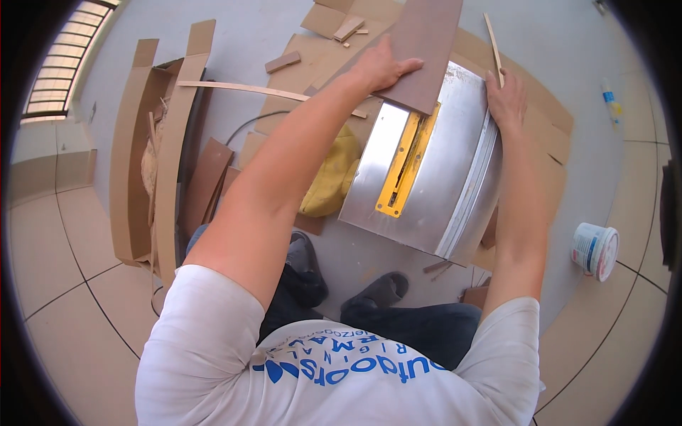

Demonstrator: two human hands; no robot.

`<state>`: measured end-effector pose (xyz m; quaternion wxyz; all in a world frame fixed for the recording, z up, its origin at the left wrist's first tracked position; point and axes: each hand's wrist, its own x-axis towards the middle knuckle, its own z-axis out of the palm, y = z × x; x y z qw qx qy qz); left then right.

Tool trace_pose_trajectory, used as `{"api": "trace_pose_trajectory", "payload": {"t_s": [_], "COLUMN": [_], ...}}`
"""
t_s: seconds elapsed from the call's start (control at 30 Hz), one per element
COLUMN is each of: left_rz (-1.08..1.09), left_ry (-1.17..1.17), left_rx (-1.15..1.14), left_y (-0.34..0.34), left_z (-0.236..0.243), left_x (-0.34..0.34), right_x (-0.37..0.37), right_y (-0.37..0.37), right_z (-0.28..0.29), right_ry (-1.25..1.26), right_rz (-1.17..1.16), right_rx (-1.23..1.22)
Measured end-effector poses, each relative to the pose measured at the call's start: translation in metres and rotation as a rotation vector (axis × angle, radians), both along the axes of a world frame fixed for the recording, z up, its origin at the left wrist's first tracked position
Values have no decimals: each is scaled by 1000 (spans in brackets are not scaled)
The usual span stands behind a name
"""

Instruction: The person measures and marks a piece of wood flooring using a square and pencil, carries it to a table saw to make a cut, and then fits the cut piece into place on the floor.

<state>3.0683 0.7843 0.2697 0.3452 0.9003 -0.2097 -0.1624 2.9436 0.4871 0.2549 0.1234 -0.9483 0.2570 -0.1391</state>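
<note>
A brown wooden plank (426,60) lies over the far part of a metal saw table (444,156). Its near end covers part of the yellow slotted insert (401,174). My left hand (387,69) rests on the plank near its left edge, thumb and a finger spread; its other fingers are partly hidden. At the table's far right edge, my right hand (507,99) has bent fingers around the near end of a thin wooden strip (492,39). A metal rail (469,195) runs along the table's right side, below that hand.
A long open cardboard box (135,163) stands at left, with another thin strip (245,88) reaching from it under my left arm. Wood offcuts (283,62) lie on flattened cardboard (547,142). A yellow bag-like thing (330,177) hangs beside the table; a white tub (595,250) is at right.
</note>
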Motion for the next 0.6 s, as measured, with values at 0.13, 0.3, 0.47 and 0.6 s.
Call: {"api": "trace_pose_trajectory", "payload": {"t_s": [0.13,0.3,0.47,0.6], "left_rz": [6,8,-168,-165], "left_ry": [91,-11,-63,-90], "left_rx": [-27,-43,-450,-484], "left_y": [9,15,23,32], "left_z": [2,-3,59,53], "left_x": [0,-8,-47,-45], "right_x": [-114,-158,-166,-159], "right_y": [68,120,107,116], "right_z": [-22,14,15,16], "right_ry": [-67,35,90,78], "right_rz": [-92,-263,-322,-325], "right_rx": [-176,134,107,145]}}
